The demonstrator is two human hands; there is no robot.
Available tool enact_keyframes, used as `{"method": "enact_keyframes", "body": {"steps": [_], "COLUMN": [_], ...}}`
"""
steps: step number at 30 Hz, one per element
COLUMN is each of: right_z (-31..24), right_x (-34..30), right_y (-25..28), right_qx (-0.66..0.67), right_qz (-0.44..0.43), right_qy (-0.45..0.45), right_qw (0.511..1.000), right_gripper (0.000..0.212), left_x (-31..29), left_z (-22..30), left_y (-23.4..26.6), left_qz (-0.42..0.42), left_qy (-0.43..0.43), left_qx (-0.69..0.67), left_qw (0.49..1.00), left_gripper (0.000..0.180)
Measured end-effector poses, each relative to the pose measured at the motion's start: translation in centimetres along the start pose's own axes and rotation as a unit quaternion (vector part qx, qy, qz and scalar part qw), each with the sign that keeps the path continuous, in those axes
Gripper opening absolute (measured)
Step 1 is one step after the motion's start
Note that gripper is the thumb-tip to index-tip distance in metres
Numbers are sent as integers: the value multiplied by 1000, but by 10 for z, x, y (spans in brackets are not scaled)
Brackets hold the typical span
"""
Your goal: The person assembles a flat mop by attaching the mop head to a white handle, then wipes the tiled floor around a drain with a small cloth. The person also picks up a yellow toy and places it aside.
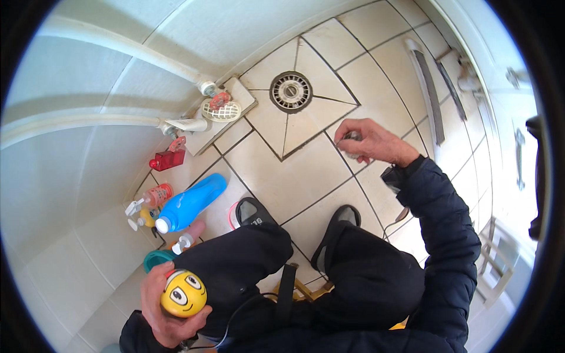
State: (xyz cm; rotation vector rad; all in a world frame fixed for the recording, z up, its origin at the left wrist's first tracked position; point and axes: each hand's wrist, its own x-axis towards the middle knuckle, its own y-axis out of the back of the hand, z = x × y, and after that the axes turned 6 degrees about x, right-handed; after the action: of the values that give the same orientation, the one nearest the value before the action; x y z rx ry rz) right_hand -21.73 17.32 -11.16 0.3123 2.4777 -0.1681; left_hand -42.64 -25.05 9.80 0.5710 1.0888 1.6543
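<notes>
In my left hand, low on the left by my thigh, is a round yellow container with a cartoon face and some red at its top. The fingers wrap round its side and underside. My right hand hovers over the tiled floor, right of the round floor drain. Its fingers close on a small grey wad, which looks like a scouring pad; most of it is hidden by the fingers.
On the left floor stand a large blue bottle, a red pump bottle, a pink pump bottle and a teal container. Pipes with red valves run along the wall near a white soap dish. Long strips lie at right.
</notes>
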Motion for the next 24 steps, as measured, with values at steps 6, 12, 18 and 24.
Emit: {"method": "enact_keyframes", "body": {"steps": [6,12,18,24], "right_z": [-4,-3,8,29], "right_x": [-128,-225,-301,-366], "right_y": [-9,-43,-74,-104], "right_qx": [11,30,72,90], "right_qz": [140,235,299,366], "right_qy": [55,93,175,202], "right_qw": [989,967,935,904], "right_gripper": [17,12,13,16], "left_x": [1,-24,-33,-61], "left_z": [19,73,109,142], "left_y": [-22,-25,-19,-30], "left_qz": [144,164,62,-33], "left_qy": [-81,4,-8,-26], "left_qx": [-163,-482,-709,-829], "left_qw": [973,860,702,558], "left_gripper": [82,85,71,67]}}
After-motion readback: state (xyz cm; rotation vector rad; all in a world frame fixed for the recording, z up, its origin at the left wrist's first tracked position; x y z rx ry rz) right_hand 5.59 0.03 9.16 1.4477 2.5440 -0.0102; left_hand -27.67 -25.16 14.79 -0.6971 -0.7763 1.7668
